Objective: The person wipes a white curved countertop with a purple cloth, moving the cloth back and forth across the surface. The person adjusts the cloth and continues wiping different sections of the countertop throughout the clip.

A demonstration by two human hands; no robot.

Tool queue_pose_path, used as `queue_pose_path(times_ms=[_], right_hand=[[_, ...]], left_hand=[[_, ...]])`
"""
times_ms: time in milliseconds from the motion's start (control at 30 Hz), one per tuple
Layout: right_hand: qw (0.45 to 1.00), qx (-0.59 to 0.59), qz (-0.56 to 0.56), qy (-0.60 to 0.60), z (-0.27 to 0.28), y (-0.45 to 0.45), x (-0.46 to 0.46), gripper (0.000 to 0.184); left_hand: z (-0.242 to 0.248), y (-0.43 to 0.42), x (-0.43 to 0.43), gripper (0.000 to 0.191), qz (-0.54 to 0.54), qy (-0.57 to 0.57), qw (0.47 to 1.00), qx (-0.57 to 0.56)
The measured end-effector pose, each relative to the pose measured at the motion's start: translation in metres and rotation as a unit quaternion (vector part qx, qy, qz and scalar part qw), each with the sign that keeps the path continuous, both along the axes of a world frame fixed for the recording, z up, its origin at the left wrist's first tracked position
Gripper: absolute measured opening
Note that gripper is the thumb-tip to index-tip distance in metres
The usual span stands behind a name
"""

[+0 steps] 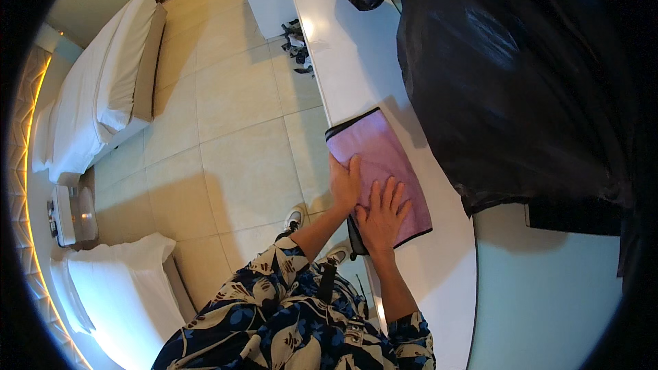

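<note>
A folded purple cloth (388, 146) with black edging lies on a long white countertop (354, 69), partly over its front edge. My left hand (344, 182) holds the cloth's left edge, thumb on top; its other fingers are mostly hidden. Flat on the lower part of the cloth rests my right hand (383, 216), fingers spread and palm down. A dark fold of the cloth hangs at the counter edge beside my right wrist.
Black plastic sheeting (504, 87) hangs along the wall side, above a dark panel (573, 218). Left of me are tiled floor (241, 174) and two beds with white covers (87, 92), with a nightstand (64, 216) between. Crumpled scraps (298, 49) lie under the counter by a white cabinet (270, 5).
</note>
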State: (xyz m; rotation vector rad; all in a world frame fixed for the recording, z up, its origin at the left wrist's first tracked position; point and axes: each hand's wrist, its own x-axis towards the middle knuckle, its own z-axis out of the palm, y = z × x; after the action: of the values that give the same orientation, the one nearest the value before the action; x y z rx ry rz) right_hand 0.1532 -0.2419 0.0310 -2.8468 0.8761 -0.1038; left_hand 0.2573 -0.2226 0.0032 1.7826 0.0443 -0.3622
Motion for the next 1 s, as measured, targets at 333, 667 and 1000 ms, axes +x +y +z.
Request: queue_pose_path(times_ms=[333, 667, 1000], right_hand=[[0.998, -0.014, 0.03, -0.054, -0.041, -0.007, 0.01, 0.071], [0.999, 0.004, 0.013, -0.05, -0.07, -0.018, 0.016, 0.078], [0.999, 0.016, 0.006, -0.04, -0.062, -0.035, 0.001, 0.076]], left_hand=[[-0.047, -0.002, 0.035, 0.059, -0.1, -0.041, 0.994, -0.012], [-0.078, -0.026, 0.056, 0.071, -0.125, -0.027, 0.991, 0.034], [-0.065, -0.05, 0.049, 0.072, -0.079, -0.069, 0.993, 0.051]])
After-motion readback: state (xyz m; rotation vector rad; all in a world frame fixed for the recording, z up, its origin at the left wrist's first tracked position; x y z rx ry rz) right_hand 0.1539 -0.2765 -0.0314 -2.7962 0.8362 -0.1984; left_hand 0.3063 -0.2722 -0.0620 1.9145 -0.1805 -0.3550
